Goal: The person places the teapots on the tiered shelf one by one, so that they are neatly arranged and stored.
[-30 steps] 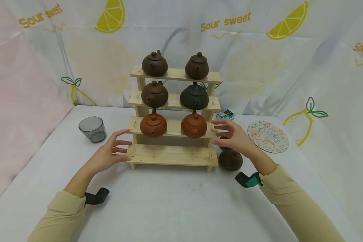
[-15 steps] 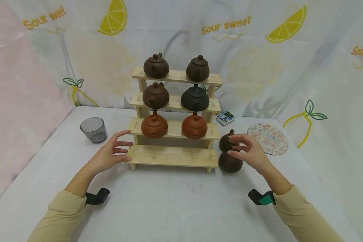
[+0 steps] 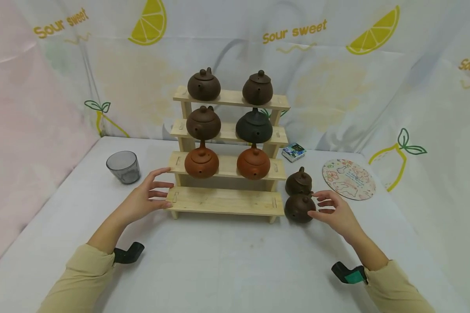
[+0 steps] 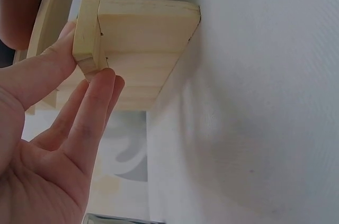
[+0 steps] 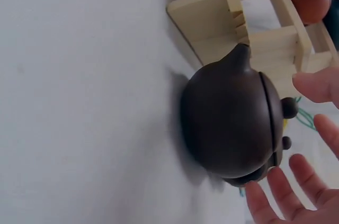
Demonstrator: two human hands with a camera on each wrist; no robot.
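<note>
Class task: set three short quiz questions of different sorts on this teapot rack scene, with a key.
1. True or false: the bottom step of the wooden rack holds a teapot.
2. How many teapots stand on the rack?
3. The right hand is nearest: A the glass cup, B the near dark teapot, C the round mat.

Key: 1 false; 2 six; 3 B.

Six teapots [image 3: 203,85] on rack [image 3: 225,201]; two teapots [image 3: 299,208] right; cup [image 3: 123,167] left.
</note>
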